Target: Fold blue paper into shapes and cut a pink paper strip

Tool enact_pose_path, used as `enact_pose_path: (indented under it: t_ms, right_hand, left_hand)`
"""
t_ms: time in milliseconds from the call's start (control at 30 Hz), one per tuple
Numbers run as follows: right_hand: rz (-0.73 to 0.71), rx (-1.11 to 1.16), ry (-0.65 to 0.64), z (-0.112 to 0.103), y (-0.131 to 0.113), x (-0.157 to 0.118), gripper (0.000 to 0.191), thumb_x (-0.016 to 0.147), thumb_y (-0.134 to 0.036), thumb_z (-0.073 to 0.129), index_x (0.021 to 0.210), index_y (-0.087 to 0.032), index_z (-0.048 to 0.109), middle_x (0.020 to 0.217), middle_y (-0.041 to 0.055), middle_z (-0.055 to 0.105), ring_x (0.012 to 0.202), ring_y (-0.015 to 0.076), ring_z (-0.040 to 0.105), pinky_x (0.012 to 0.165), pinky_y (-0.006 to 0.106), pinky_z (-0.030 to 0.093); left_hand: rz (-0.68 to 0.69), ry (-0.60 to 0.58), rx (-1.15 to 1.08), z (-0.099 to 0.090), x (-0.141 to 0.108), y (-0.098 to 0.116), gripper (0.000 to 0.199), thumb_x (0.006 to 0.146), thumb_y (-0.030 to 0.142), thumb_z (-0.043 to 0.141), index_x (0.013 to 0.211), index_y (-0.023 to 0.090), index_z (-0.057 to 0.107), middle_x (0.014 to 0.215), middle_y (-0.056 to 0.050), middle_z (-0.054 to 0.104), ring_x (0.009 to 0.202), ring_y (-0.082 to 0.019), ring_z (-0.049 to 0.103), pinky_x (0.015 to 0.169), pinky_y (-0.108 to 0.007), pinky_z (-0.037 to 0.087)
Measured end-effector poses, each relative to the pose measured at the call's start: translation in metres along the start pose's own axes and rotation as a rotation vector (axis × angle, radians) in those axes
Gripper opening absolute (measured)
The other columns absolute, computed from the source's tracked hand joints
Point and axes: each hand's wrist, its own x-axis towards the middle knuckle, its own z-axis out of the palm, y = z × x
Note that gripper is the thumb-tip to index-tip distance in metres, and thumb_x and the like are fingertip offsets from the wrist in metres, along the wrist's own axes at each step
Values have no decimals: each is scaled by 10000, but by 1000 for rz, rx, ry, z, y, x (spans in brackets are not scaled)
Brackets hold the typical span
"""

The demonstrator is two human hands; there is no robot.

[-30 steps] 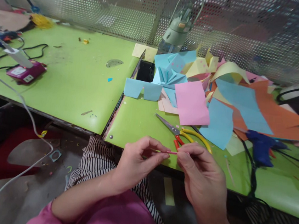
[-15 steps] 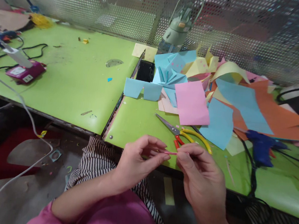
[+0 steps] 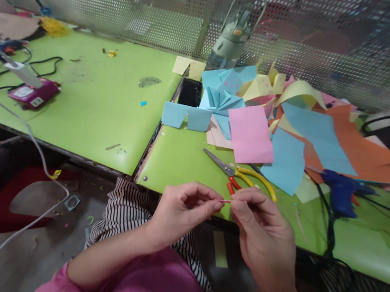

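A thin pink strip (image 3: 224,200) stretches between my two hands at the table's front edge. My left hand (image 3: 186,212) pinches its left end between thumb and fingers. The right end is pinched by my right hand (image 3: 265,232). Just beyond my fingers lie scissors (image 3: 228,170) with red and yellow handles, their blades apart and pointing to the upper left. Behind the scissors a pink paper sheet (image 3: 251,135) rests beside blue sheets (image 3: 286,158).
A blue glue gun (image 3: 340,191) and its black cable lie at the right. A green bottle (image 3: 230,40) stands at the back near a black phone (image 3: 190,92). Folded blue paper (image 3: 199,119) crosses the table seam. A purple power socket (image 3: 33,93) sits at the left.
My left hand has lowered slightly, and its fingers have closed more on the strip. My right hand has barely moved.
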Motion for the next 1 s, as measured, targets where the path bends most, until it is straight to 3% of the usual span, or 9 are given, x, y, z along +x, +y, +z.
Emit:
enact_pose_path:
  t_ms: [367,467,633,800,1000]
  right_hand:
    - [-18,17,-30,1,0,1,130,804,-352,751,754,-254,682,751,-13,604,690,123,605,603,234,541]
    - [-15,21,-70,3,-1,0,122,815,-351,740,753,-260,686,739,-13,599,679,125,611,597,236,556]
    - [-12,-13,-95,-1,-2,-1,94,827,-366,728,868,-282,725,840,2,616,721,129,625,620,242,562]
    - [-113,-131,-51,-6,-3,-3,72,858,-349,693,883,-287,719,867,8,605,799,144,599,678,258,528]
    - [-160,-187,-48,-5,-5,-4,62,872,-271,676,812,-264,686,798,-6,569,756,137,552,684,272,481]
  left_hand:
    - [14,-37,-68,-1,-1,1,204,809,307,772,922,144,723,847,-61,764,720,-127,703,660,-210,577]
    - [26,-45,-52,-2,0,2,227,818,341,763,926,145,727,864,-67,769,748,-144,716,696,-235,592]
    - [-36,-10,-69,-3,0,4,264,820,407,752,859,147,726,757,-47,749,683,-130,695,617,-209,575]
    - [-73,-8,-123,-4,0,5,254,814,384,764,851,136,725,721,-46,735,666,-116,681,591,-186,557]
    - [-53,-30,-121,-3,-1,2,220,819,354,764,839,139,722,733,-39,731,643,-90,645,587,-168,525]
